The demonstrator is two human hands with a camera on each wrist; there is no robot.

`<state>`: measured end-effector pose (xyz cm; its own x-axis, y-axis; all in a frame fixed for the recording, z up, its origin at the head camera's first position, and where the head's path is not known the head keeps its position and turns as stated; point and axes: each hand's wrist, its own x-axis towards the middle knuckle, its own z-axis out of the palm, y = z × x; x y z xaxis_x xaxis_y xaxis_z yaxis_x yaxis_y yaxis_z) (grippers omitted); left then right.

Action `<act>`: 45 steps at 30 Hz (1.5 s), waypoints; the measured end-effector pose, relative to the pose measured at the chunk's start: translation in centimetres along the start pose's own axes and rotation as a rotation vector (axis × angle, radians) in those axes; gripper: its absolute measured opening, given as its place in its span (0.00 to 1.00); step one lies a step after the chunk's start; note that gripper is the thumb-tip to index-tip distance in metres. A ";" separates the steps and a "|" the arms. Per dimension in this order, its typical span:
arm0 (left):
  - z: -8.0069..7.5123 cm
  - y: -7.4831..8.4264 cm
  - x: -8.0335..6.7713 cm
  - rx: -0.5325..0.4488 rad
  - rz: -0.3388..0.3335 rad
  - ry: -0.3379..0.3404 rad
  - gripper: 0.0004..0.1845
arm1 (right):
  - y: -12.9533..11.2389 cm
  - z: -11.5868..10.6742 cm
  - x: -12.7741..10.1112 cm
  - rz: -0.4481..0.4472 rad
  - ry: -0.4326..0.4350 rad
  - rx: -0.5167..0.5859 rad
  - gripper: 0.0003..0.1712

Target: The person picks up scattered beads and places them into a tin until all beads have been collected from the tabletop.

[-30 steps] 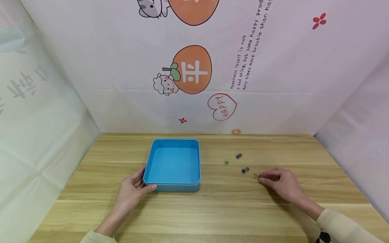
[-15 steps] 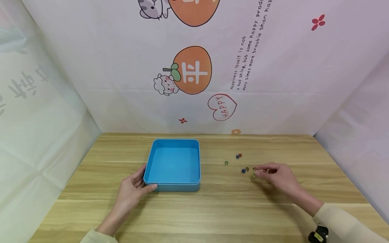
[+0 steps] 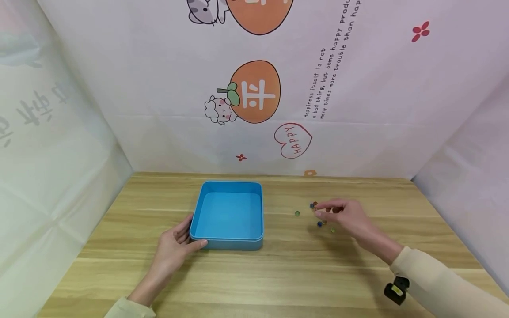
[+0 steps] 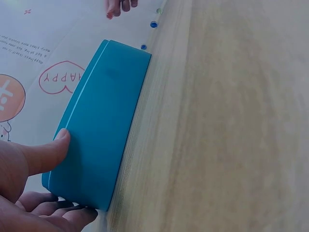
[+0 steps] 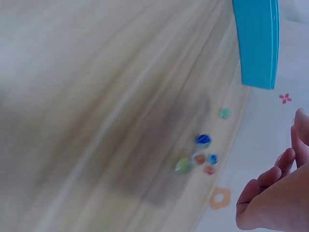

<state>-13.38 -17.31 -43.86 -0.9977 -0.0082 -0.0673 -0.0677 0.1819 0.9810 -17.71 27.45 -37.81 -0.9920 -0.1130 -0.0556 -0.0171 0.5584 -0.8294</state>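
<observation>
Marbles (image 3: 319, 224) lie loose on the table (image 3: 278, 274), right of the box (image 3: 230, 244) and well apart from it. They sit directly under and around the fingertips of the right hand (image 3: 343, 216). That hand hovers low over them with its fingers bent and its thumb and forefinger drawn close together, as for picking up something small. Whether a marble already sits between those tips I cannot tell. The head view is too small there, and the right wrist view shows only curled fingers with nothing visible in them.

Counted in the right wrist view, six marbles lie on the wood: two blue, two greenish, one orange and one red. Five of them are clustered, and one greenish marble (image 3: 297, 213) lies a little apart toward the box. The blue and red pair (image 3: 313, 205) lies just beside the fingertips, while the others sit below the hand, nearer the person.

The left hand (image 3: 172, 247) grips the near left corner of the box. Its thumb presses flat on the near wall and its fingers wrap round the left side, which looks like a bracing hold to keep the light box from sliding. There is one box, blue, square and shallow, standing open-topped with nothing inside, so its mouth is free to the right hand's side.

Behind the table hangs one printed backdrop (image 3: 159, 88).
</observation>
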 end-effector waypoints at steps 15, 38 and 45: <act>0.0 -0.1 -0.1 0.002 -0.015 0.002 0.48 | -4.1 3.5 2.8 -0.072 -0.039 0.012 0.15; 0.2 -0.1 0.3 0.003 0.000 0.002 0.48 | -9.6 8.6 6.8 -0.148 -0.171 0.045 0.09; 0.0 0.0 0.1 0.016 0.003 0.004 0.48 | -10.5 11.0 7.8 -0.188 -0.186 0.049 0.07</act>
<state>-13.49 -17.27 -43.90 -0.9979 -0.0120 -0.0637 -0.0648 0.1979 0.9781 -23.89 11.67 -35.66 -0.9319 -0.3627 0.0046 -0.1885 0.4734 -0.8605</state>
